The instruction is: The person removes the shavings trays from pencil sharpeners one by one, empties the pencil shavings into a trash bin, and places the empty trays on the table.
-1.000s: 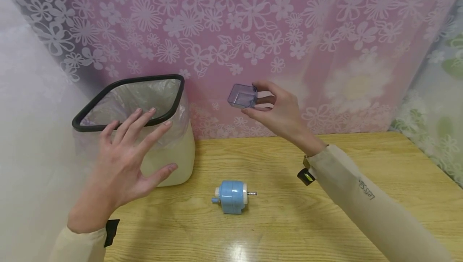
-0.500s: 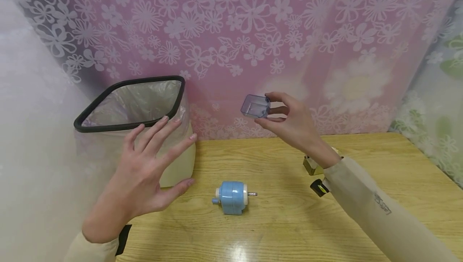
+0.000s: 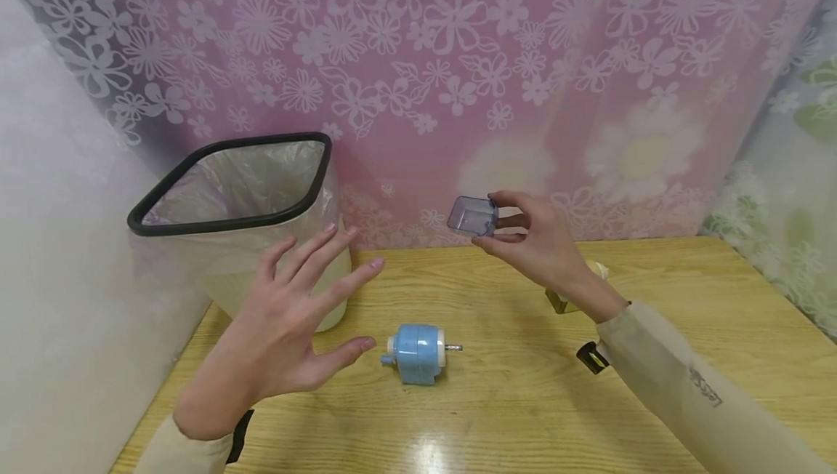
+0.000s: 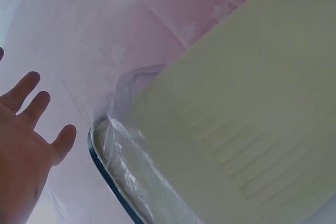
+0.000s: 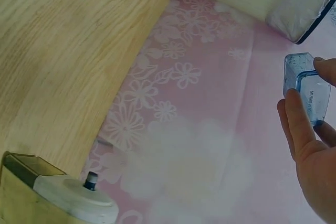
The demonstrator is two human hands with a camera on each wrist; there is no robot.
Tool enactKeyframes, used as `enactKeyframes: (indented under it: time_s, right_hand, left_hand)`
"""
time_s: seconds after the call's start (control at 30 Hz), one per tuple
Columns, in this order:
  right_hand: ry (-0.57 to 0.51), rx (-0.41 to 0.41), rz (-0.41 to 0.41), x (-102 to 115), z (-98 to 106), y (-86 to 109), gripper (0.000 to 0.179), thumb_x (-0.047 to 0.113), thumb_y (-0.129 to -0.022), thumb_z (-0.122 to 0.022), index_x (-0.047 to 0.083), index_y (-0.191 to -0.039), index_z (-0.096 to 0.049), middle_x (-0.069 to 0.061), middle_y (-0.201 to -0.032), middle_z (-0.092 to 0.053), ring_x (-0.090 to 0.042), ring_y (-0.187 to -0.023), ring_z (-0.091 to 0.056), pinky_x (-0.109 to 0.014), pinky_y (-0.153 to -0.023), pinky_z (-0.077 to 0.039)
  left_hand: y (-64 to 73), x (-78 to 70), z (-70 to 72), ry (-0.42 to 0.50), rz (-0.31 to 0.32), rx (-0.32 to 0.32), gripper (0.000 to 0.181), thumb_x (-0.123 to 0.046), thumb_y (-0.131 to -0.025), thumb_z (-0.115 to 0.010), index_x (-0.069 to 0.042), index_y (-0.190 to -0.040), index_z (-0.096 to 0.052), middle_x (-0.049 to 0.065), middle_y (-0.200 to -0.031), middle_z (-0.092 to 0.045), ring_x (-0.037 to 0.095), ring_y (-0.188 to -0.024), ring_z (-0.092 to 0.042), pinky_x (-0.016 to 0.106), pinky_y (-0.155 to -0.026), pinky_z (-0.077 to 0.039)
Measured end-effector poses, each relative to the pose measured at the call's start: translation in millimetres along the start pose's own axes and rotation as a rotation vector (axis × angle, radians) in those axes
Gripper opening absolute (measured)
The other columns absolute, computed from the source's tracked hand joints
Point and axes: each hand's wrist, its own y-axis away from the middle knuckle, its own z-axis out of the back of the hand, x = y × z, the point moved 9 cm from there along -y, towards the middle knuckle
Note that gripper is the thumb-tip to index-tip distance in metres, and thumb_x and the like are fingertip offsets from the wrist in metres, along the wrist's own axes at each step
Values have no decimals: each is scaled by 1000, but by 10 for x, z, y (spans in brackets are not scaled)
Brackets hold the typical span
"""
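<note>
Currently translucent container pinched in right hand, well apart from spread left hand.

Clear container partly behind right hand

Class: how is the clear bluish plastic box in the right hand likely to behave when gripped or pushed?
The clear bluish plastic box is probably light, since its walls look thin. It seems stiff: its edges look straight where the right hand pinches it. Its shiny sides may be slippery.
</note>
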Motion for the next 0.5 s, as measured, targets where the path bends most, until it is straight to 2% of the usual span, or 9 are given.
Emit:
enactKeyframes:
  time_s: [0.3, 0.5]
  right_hand:
    - [-12, 58, -56, -171, -38, 111, 65, 9, -84, -84, 2, -141, -55, -18, -136, -60, -34, -106, -73, -31, -82, -62]
    - [-16, 71, -68, -257, -61, 194, 64, 8, -83, -84, 2, -140, -55, -18, -135, -59, -34, -104, -74, -30, -81, -62]
  left_hand:
    - [33, -75, -200, 11, -24, 31, 69, -70, -99, -35, -28, -151, -52, 13, -160, -44, 37, -148, -40, 67, -110, -31]
    - [66, -127, -361, 48, -36, 64, 68, -69, -97, -46, -29, -152, -49, 11, -163, -40, 37, -149, -39, 68, -109, -32]
